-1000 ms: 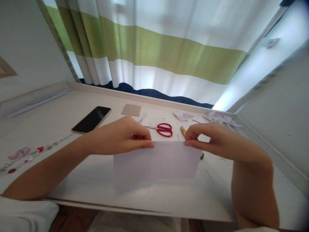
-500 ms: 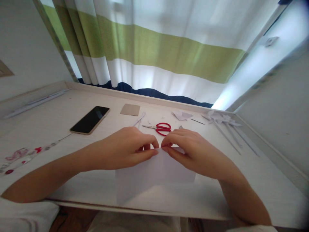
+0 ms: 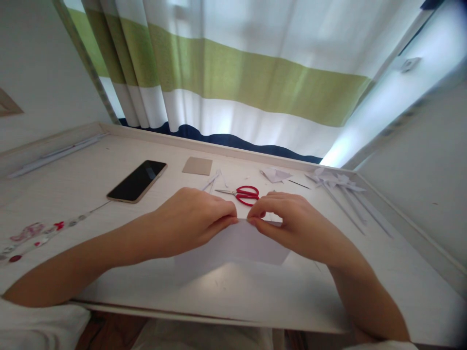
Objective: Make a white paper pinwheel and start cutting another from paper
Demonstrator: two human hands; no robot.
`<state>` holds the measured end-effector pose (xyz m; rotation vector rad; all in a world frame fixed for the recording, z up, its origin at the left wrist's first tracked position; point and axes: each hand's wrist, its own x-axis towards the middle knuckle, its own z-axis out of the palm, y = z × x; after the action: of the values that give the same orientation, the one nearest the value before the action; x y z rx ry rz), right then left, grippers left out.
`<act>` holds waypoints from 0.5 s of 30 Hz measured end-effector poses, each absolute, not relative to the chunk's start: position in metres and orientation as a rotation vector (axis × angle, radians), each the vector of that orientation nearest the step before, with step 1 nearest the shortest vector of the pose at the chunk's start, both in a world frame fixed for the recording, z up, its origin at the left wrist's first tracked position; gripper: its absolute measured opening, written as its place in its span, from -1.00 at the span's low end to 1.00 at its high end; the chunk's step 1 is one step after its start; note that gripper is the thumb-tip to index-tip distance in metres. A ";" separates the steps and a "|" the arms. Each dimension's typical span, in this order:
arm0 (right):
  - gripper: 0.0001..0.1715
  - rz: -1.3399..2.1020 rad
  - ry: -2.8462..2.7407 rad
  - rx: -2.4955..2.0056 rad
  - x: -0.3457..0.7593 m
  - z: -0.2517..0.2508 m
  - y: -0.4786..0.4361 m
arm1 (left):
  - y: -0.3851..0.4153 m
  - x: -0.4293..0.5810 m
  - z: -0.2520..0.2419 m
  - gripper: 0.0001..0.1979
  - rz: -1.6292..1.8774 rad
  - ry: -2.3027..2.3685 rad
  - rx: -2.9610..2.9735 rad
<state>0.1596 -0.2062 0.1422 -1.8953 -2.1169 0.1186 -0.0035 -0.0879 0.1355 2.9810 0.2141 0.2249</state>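
A sheet of white paper (image 3: 242, 243) hangs between my two hands near the front of the white desk. My left hand (image 3: 204, 214) pinches its upper edge between thumb and fingers. A short way to the right, my right hand (image 3: 282, 216) pinches the same edge, thumb towards me. Part of the sheet is hidden behind both hands. Just beyond the fingertips lie scissors with red handles (image 3: 247, 195), their blades pointing left. Narrow folded paper strips (image 3: 215, 180) lie beside the blades.
Left of my hands lies a black-screened phone (image 3: 138, 181) with a beaded strap (image 3: 60, 226). A beige square card (image 3: 197, 166), a folded paper piece (image 3: 276, 175) and a thin dark stick (image 3: 299, 184) lie further back. Paper pinwheel-like shapes on sticks (image 3: 337, 180) rest at right.
Both hands still pinch the paper's edge, their fingertips slightly further apart. The sheet's lower part has lifted and shows less of its surface.
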 end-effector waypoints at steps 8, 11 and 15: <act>-0.82 0.191 -2.063 -1.983 0.186 0.149 -0.205 | -0.071 -0.006 0.141 -0.70 0.241 0.289 3.004; -0.80 0.205 -2.078 -1.980 0.196 0.151 -0.206 | -0.066 -0.008 0.144 -0.70 0.200 0.323 2.993; -0.78 0.183 -2.123 -1.957 0.205 0.151 -0.208 | -0.062 -0.011 0.147 -0.69 0.200 0.315 2.980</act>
<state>0.2050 -0.2081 0.1507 -1.9569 -2.1227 0.1829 -0.0105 -0.0623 0.1474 2.9796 0.3154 0.2003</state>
